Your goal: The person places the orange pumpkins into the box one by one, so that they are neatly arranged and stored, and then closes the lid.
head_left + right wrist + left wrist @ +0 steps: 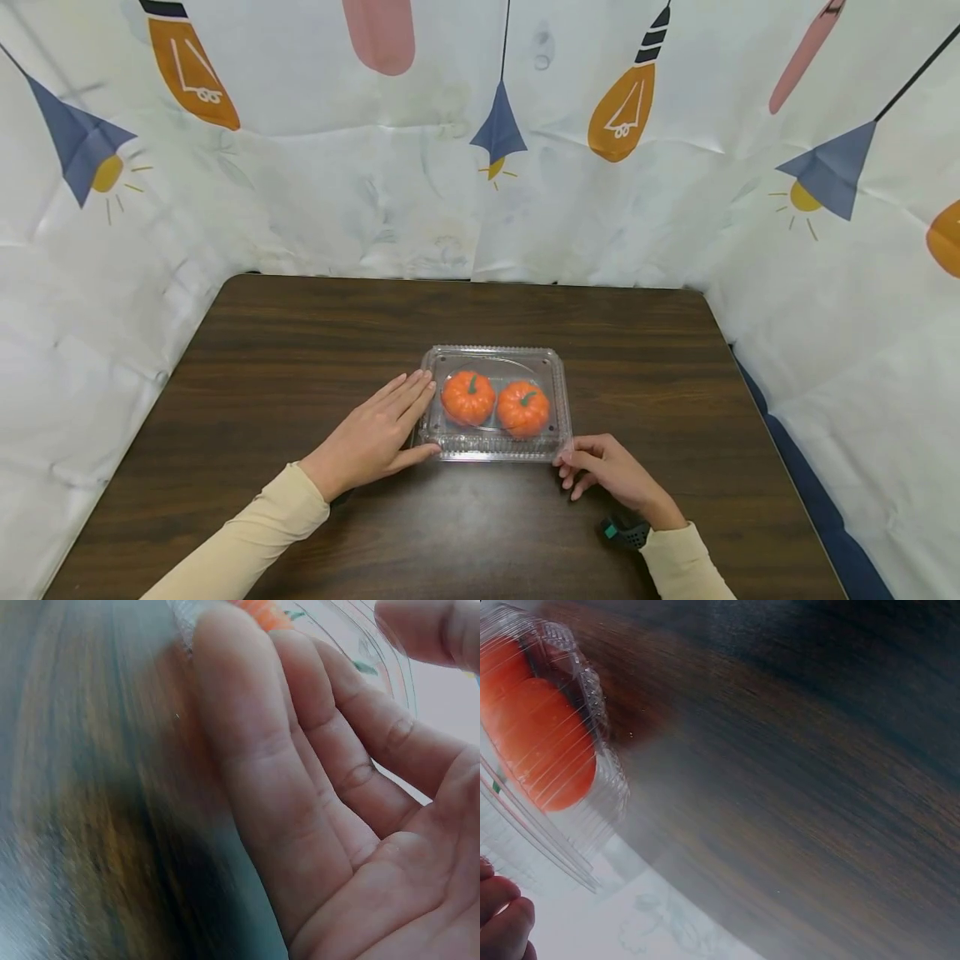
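Two small orange pumpkins [468,398] with green stems sit side by side inside a clear plastic clamshell container [495,456]. Its lid is down over them. My left hand [382,429] lies along the container's left side, fingers straight and angled away from me, thumb at the front left corner. In the left wrist view, its fingertips [506,919] show beside the ridged plastic wall. At the front right corner is my right hand [611,471], fingertips right at the rim. The right wrist view shows its fingers [247,735] loosely bent, thumb apart from them.
The container stands on a dark wood-grain table [360,321]. White curtains [322,200] printed with lamps and bulbs hang behind it and along both sides. Dark blue fabric [810,483] shows beyond the table's right edge.
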A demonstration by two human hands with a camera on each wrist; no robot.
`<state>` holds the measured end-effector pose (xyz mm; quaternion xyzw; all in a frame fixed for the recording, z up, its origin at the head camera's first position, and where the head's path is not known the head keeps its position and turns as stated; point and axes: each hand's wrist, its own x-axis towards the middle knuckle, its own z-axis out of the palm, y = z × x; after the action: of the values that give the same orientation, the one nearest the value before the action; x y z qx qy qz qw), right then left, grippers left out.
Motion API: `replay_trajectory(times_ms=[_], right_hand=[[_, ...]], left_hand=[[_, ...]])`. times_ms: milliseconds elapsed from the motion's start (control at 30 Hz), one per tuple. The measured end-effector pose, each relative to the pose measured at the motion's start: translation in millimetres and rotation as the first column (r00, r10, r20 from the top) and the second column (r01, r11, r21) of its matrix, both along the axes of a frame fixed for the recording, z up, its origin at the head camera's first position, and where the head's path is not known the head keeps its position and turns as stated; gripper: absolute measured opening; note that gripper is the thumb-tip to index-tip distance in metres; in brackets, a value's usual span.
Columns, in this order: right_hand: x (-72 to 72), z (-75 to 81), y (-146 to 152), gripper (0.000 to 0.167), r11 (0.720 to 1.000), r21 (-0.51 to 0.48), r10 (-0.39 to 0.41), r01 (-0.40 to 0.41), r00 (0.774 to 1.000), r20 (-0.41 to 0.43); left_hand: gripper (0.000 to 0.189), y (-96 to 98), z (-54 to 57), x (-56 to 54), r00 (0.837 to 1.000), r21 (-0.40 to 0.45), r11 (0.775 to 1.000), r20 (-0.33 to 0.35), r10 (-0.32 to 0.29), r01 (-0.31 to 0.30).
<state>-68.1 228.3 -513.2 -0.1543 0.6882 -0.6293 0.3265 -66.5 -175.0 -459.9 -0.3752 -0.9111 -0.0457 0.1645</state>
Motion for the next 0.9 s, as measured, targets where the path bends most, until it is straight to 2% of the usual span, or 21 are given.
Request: replay_trajectory(times_ms=[233,400,533,633,733,833,900], right_hand=[[1.7,-3.3,-2.5,0.043,0.999,-0.046,-0.025,0.027,0.999,0.042],[2.8,-2.7,-4.4,0.044,0.997,-0.055,-0.042,0.046,0.997,0.061],[3.4,-2.9,-5.4,0.044,0.997,-0.053,-0.056,0.060,0.995,0.080],[4.1,-3.4,-5.9,0.046,0.996,-0.059,-0.061,0.067,0.993,0.098],[4.6,-3.2,-6.8,0.042,0.995,-0.070,-0.063,0.072,0.990,0.128],[5.0,-2.9,-7.8,0.036,0.993,-0.087,-0.063,0.077,0.985,0.158],[5.4,-2.8,-8.6,0.034,0.992,-0.099,-0.061,0.078,0.984,0.169]], left_hand=[[0.087,-1.0,1.2,-1.2,0.998,0.016,1.000,0.064,0.010,-0.011],[0.086,-3.9,1.5,-0.7,0.994,0.120,0.993,0.111,-0.001,-0.013],[0.077,-8.8,1.1,0.0,0.981,0.205,0.975,0.190,0.046,-0.085],[0.071,-13.2,-2.1,2.1,0.944,0.267,0.944,0.312,0.106,-0.195],[0.063,-16.6,-7.6,4.3,0.888,0.317,0.898,0.436,0.147,-0.305],[0.051,-18.1,-13.9,6.0,0.829,0.365,0.856,0.546,0.122,-0.366],[0.043,-18.9,-17.1,7.9,0.775,0.388,0.831,0.627,0.078,-0.397]])
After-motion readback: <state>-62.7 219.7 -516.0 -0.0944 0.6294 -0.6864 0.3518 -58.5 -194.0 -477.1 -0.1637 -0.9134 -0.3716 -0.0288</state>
